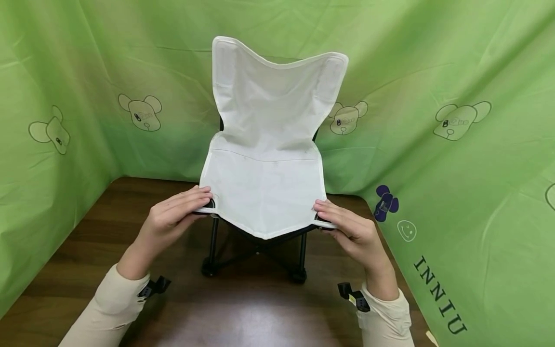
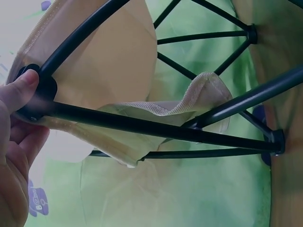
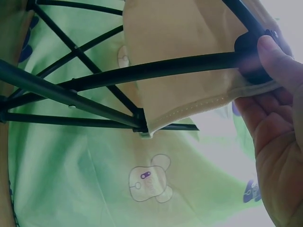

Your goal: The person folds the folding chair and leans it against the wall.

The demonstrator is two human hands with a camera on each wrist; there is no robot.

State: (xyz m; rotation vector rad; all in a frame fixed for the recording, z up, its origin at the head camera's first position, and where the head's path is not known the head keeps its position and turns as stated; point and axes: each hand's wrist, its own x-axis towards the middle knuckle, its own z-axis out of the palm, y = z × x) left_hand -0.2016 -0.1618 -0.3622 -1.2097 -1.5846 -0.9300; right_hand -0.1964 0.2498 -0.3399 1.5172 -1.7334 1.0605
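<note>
A small folding chair [image 1: 264, 188] with a white fabric seat and back stands unfolded on black tube legs. My left hand [image 1: 175, 212] grips its front left corner, fingers on top of the fabric. In the left wrist view that thumb presses the black corner joint [image 2: 45, 90] from below. At the front right corner my right hand [image 1: 349, 226] holds on the same way, its thumb on the other black joint [image 3: 251, 61] in the right wrist view. Crossed legs [image 1: 257, 250] show under the seat's front edge, which dips to a point in the middle.
The chair stands on a dark brown wooden tabletop [image 1: 243, 313]. Green cloth [image 1: 412, 72] printed with bear heads hangs behind and on both sides, close to the chair back. Black camera mounts [image 1: 153, 286] sit on both wrists over cream sleeves [image 1: 108, 308].
</note>
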